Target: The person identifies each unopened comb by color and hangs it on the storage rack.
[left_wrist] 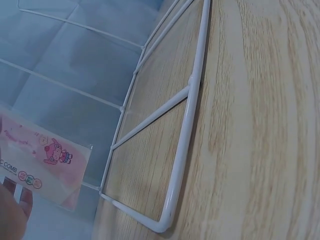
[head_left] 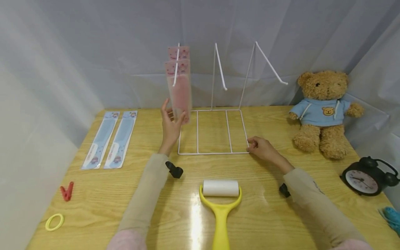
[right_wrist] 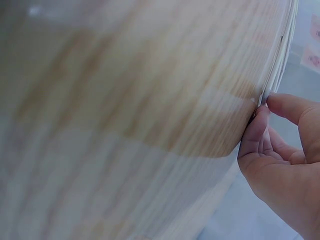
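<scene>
A white wire rack [head_left: 214, 153] stands on the table with three prongs rising at its back. On its left prong hang two pink packets, one behind the other; the front one is a comb packet [head_left: 180, 93], with "COMB" printed on it in the left wrist view. My left hand [head_left: 171, 130] holds this packet near its lower end, thumb in front and fingers at its left side and behind. At the rack's front right corner, my right hand [head_left: 264, 149] pinches the wire between thumb and fingers. The middle and right prongs carry nothing.
Two blue packets [head_left: 120, 140] lie at the left. A red clip [head_left: 67, 191] and yellow ring [head_left: 54, 222] are nearer the front. A yellow-handled roller [head_left: 220, 188] lies front centre. At the right are a teddy bear [head_left: 323, 113], a black alarm clock [head_left: 362, 180] and something blue [head_left: 392, 218].
</scene>
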### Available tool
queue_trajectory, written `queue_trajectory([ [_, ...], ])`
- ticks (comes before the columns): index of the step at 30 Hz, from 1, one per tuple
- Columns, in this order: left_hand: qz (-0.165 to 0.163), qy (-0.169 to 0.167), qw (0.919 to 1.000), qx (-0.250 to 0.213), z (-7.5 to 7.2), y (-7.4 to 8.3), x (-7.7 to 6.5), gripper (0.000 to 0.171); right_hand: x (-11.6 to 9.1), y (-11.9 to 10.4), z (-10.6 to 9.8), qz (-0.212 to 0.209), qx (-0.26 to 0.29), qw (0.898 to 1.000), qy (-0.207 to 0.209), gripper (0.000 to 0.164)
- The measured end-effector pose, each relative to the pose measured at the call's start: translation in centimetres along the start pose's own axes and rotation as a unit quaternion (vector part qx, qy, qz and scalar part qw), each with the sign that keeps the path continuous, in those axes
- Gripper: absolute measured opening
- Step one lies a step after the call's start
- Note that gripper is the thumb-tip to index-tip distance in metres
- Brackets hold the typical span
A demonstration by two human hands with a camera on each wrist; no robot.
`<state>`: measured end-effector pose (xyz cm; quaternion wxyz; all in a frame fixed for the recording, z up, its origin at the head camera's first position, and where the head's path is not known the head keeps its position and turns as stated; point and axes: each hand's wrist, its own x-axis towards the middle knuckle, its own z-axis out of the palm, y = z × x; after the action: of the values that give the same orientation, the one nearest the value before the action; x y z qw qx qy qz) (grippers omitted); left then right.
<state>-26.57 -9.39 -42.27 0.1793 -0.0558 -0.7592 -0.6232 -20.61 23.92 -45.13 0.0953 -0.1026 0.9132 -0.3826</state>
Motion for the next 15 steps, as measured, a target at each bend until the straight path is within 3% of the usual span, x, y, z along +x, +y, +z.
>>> queue_trajectory([
  [9,0.003,0.021,0.9997,0.012,-0.5,-0.4,-0.4,0.075,-0.2,-0.1,0.1,0.004,0.000,1.000,-0.002,0.040],
  [15,0.017,0.046,0.9988,-0.008,-1.1,-0.8,-0.6,0.075,-0.1,-0.2,0.0,0.009,-0.004,1.000,-0.007,0.041],
])
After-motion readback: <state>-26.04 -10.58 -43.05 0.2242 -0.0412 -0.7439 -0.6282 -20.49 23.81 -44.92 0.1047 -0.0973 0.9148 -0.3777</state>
